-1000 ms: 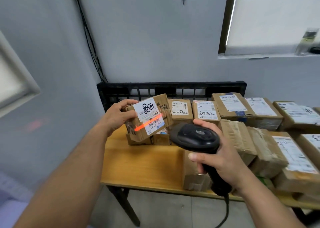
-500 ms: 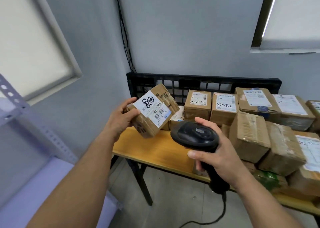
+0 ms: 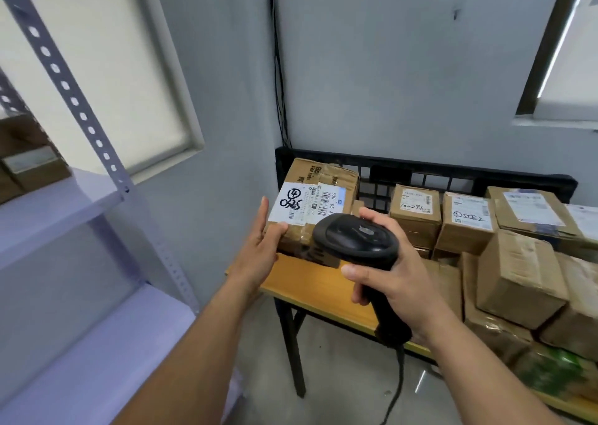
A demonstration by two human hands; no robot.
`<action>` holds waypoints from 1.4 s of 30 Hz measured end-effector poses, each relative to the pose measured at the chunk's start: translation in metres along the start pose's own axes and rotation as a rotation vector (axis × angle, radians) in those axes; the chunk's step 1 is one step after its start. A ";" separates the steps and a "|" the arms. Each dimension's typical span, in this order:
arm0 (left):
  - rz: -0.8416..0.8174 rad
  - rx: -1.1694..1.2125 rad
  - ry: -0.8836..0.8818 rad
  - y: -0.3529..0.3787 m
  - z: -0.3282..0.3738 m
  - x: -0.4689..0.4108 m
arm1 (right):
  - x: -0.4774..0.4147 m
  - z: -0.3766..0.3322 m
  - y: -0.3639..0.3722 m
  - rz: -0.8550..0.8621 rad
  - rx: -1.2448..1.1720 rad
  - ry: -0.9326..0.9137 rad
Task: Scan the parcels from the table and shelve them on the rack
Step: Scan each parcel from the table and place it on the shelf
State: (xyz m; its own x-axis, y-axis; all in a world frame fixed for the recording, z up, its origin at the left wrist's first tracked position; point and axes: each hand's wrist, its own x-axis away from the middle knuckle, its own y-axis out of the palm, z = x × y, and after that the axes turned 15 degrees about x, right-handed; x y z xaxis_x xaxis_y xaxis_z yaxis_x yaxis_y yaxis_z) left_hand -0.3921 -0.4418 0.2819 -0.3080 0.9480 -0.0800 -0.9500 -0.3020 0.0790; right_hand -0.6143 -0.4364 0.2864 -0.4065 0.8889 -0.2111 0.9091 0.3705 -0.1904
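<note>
My left hand (image 3: 262, 246) holds a small brown cardboard parcel (image 3: 318, 195) by its left side, thumb on top, above the table's left corner. The parcel's white label with black handwriting and a barcode faces up. My right hand (image 3: 393, 282) grips the handle of a black barcode scanner (image 3: 356, 238), whose head covers the parcel's near right part. The scanner cable hangs down to the floor. Several more brown parcels (image 3: 462, 224) lie packed together on the wooden table (image 3: 310, 284). The grey metal rack (image 3: 58, 204) stands at the left.
A black plastic crate wall (image 3: 420, 172) stands behind the parcels against the grey wall. One cardboard box (image 3: 29, 162) sits on the rack's upper shelf at the far left. The rack's lower shelf (image 3: 97, 360) is near my left arm. Black cables (image 3: 279, 68) run down the wall corner.
The view has swung left, bringing the rack into sight. My left hand has turned the parcel flatter with its label up, and the scanner head now overlaps it. The red scan line is gone.
</note>
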 end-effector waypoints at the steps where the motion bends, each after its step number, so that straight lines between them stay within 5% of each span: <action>1: -0.029 -0.072 0.025 -0.011 0.004 0.004 | -0.002 -0.004 0.008 -0.006 -0.009 -0.005; 13: -0.039 -0.271 0.214 -0.152 0.050 0.055 | -0.020 -0.061 0.122 -0.144 -0.009 -0.141; 29: 0.574 -0.476 0.554 -0.309 0.108 0.153 | -0.015 -0.136 0.282 -0.387 -0.078 -0.326; 42: 1.037 -0.504 0.561 -0.460 0.173 0.195 | -0.023 -0.141 0.388 -0.561 -0.086 -0.327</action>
State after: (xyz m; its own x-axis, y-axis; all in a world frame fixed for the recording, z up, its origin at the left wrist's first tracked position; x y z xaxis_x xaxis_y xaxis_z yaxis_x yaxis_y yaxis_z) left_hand -0.0061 -0.1007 0.4024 -0.7740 0.1127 -0.6230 -0.1304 -0.9913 -0.0173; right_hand -0.2390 -0.2751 0.3524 -0.8156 0.4315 -0.3854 0.5493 0.7867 -0.2817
